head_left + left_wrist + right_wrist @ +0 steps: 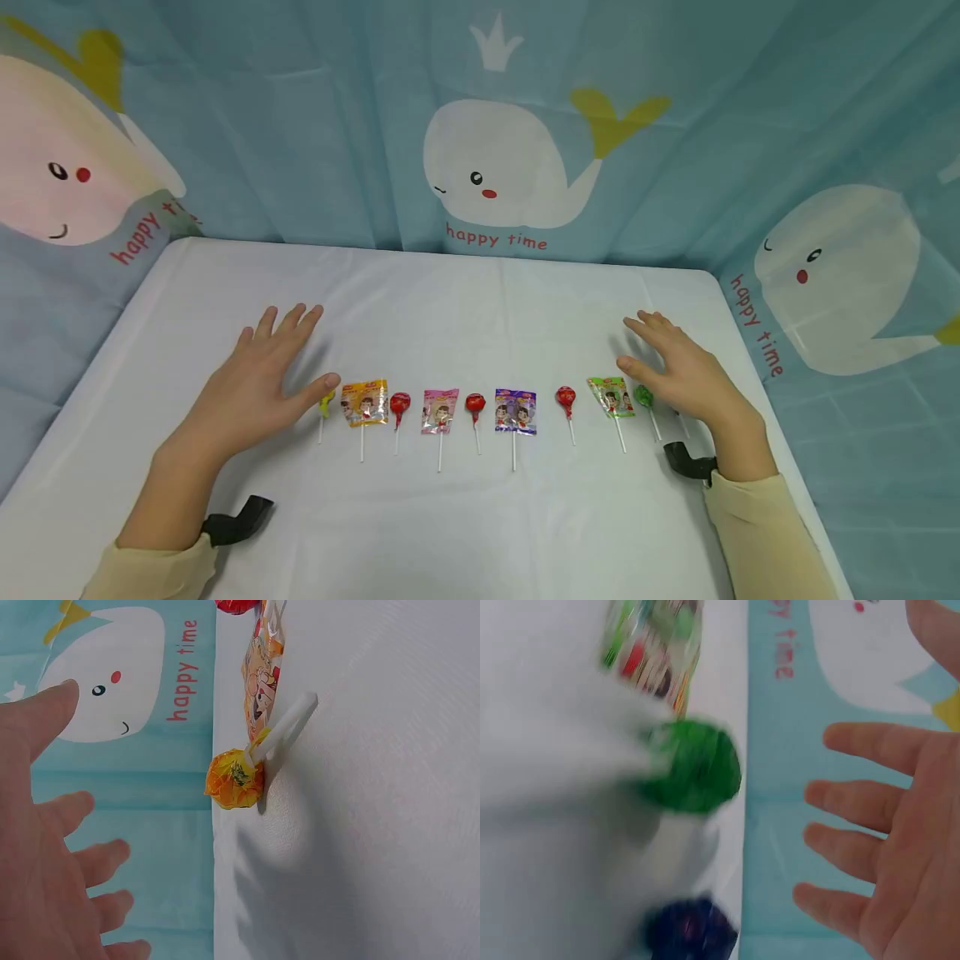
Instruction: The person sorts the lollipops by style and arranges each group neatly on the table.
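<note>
A row of several lollipops lies across the white table, sticks toward the person. My left hand (247, 396) is held over the left end, fingers spread, holding nothing. Nearest to it are a yellow lollipop (236, 780), partly behind the thumb in the head view, and a lollipop in an orange wrapper (365, 403). My right hand (690, 375) hovers at the right end with its fingers extended and nothing in it. Close by are a green lollipop (697, 766), a green-wrapped lollipop (611, 397) and a dark blue lollipop (692, 931), mostly hidden by the hand in the head view.
Between the hands lie red lollipops (400, 403), a pink-wrapped one (439, 412) and a purple-wrapped one (516, 412). The white-covered table (450, 533) meets a blue whale-print curtain (330, 125) at its back and sides.
</note>
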`<state>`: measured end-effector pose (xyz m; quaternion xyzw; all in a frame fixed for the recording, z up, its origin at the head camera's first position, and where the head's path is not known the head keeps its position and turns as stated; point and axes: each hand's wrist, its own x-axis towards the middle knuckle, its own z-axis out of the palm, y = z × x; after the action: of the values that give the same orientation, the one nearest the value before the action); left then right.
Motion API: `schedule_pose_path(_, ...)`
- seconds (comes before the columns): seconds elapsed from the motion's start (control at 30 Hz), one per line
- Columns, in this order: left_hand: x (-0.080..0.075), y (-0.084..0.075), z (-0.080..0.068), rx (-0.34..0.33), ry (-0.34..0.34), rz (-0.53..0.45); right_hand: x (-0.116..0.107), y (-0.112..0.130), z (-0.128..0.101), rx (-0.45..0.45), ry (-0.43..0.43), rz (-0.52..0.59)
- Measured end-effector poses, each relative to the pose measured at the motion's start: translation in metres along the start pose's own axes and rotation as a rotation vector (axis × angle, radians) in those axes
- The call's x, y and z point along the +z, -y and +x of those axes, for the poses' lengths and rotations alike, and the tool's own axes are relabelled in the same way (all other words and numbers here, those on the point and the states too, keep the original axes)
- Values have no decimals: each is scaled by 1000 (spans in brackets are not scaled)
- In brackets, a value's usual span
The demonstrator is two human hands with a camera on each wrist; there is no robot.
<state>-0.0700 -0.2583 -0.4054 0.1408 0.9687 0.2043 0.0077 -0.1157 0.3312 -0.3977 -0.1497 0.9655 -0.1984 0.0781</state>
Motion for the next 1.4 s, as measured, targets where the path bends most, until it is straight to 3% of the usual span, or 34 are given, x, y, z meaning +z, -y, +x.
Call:
schedule_pose_path(0.2,0,-4,-2,-87,56,-3,7,20,11,-48,-5,78)
schedule_pose_path(0.3,2,-5,-4,-99,59,-21,12,30,17,-69,-1,119)
schedule_pose_path(0.6,11,-1,-7,-4,-65,-155,24,58,34,-182,-2,198)
schedule_pose_path(0.93,34,0,-7,59,-13,-383,45,100,52,-300,68,332)
schedule_pose_path(1.4,54,8,-6,184,-53,-377,76,155,62,-399,170,283)
